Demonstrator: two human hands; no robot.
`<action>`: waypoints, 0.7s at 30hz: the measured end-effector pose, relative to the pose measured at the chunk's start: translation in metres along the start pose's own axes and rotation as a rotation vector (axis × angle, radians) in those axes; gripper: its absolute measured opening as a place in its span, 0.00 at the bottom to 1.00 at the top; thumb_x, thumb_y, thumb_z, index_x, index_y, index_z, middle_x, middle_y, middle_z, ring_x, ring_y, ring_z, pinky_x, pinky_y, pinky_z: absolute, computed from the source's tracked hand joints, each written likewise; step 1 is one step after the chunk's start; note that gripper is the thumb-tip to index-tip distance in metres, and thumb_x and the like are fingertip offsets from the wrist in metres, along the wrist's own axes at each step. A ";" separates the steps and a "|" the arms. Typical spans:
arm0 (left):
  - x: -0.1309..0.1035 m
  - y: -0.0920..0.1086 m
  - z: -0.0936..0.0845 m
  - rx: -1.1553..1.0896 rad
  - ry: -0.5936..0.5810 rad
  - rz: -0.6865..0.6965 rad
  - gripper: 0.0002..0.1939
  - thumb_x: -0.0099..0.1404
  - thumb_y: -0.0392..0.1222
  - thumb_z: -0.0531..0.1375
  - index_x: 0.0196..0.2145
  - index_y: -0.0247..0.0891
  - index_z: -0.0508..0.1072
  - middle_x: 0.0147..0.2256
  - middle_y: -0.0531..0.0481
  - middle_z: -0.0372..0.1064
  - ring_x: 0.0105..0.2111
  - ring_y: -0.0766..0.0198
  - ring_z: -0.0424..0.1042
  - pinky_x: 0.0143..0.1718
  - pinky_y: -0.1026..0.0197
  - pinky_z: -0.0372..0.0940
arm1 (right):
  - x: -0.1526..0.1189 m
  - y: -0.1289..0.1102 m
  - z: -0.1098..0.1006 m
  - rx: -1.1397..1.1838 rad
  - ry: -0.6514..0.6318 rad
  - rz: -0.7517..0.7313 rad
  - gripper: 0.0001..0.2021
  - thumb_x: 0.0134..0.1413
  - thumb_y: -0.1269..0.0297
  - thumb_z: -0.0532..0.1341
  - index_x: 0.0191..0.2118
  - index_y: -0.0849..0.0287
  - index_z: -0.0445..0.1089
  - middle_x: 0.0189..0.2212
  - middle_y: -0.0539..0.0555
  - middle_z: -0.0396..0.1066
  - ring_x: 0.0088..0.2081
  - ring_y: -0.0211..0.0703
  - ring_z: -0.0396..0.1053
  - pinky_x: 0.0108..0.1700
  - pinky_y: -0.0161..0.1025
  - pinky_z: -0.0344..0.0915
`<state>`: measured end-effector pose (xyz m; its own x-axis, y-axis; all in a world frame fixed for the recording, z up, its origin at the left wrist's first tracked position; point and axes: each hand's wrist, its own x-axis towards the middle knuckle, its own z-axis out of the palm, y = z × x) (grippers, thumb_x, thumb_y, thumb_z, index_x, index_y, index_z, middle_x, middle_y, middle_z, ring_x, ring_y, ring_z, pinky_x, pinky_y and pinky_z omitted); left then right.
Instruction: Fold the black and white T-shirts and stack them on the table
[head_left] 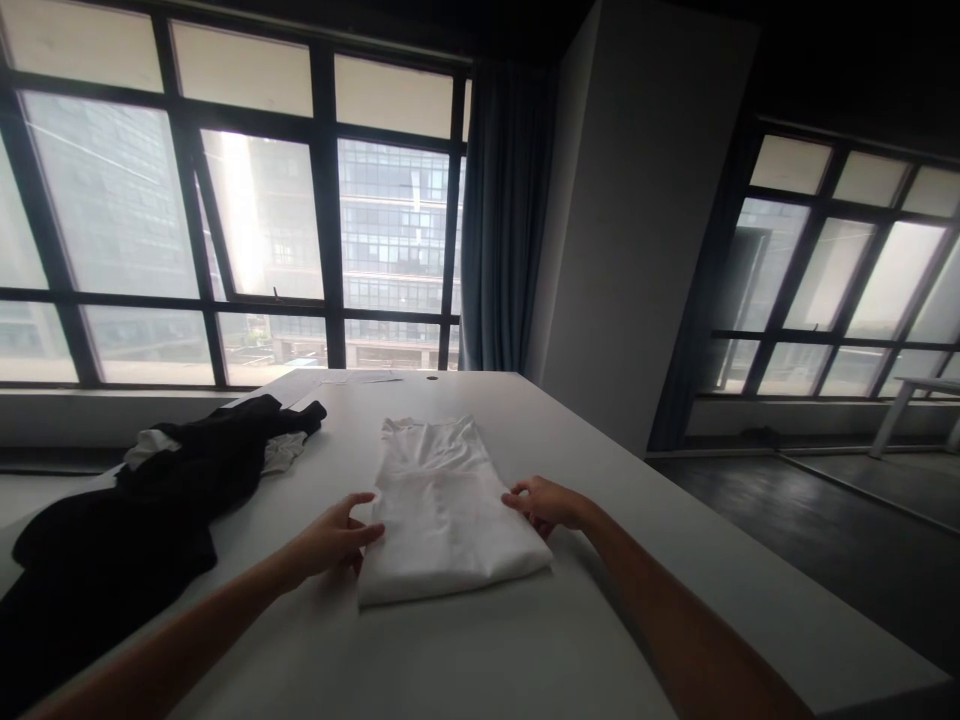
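Observation:
A white shirt [450,525], folded into a rough rectangle, lies flat on the white table in front of me. Its far end is creased and narrower; the near fold is smooth. At its left edge, my left hand [341,535] has the thumb over the cloth, the index finger stretched alongside and the other fingers partly hidden below. My right hand [546,503] pinches the opposite edge between thumb and fingers, some of which are tucked out of sight beside the cloth.
Black clothes [150,510] with some white cloth among them are heaped on the table's left side. The white table [697,580] slopes away to a right edge above a dark floor. Beyond stand a pillar [637,200], a blue curtain [506,220] and windows.

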<state>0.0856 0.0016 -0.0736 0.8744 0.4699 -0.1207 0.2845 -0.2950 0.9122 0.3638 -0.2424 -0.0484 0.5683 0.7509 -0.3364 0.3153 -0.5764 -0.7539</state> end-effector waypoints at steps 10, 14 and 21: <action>0.017 0.015 0.001 0.511 0.119 0.018 0.26 0.51 0.51 0.65 0.46 0.36 0.79 0.38 0.46 0.75 0.34 0.57 0.75 0.38 0.59 0.67 | -0.004 -0.005 0.007 -0.084 0.074 -0.093 0.22 0.49 0.80 0.61 0.52 0.63 0.66 0.25 0.44 0.62 0.22 0.31 0.62 0.23 0.29 0.64; 0.009 0.013 0.005 0.693 0.130 0.027 0.25 0.58 0.53 0.60 0.50 0.41 0.78 0.42 0.44 0.77 0.42 0.51 0.76 0.44 0.55 0.66 | -0.007 -0.009 0.008 -0.270 0.036 -0.039 0.15 0.49 0.77 0.63 0.44 0.63 0.71 0.30 0.49 0.68 0.23 0.33 0.66 0.25 0.32 0.66; 0.002 0.001 0.018 0.958 0.130 0.195 0.39 0.68 0.61 0.47 0.67 0.31 0.56 0.70 0.36 0.41 0.69 0.44 0.43 0.64 0.42 0.49 | -0.024 -0.020 0.014 -0.512 0.160 -0.083 0.35 0.49 0.52 0.68 0.60 0.63 0.65 0.50 0.66 0.72 0.40 0.54 0.75 0.38 0.42 0.70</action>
<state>0.0947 -0.0122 -0.0803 0.9061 0.4124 0.0941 0.3884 -0.8993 0.2011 0.3329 -0.2440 -0.0331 0.6219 0.7649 -0.1676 0.6710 -0.6309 -0.3894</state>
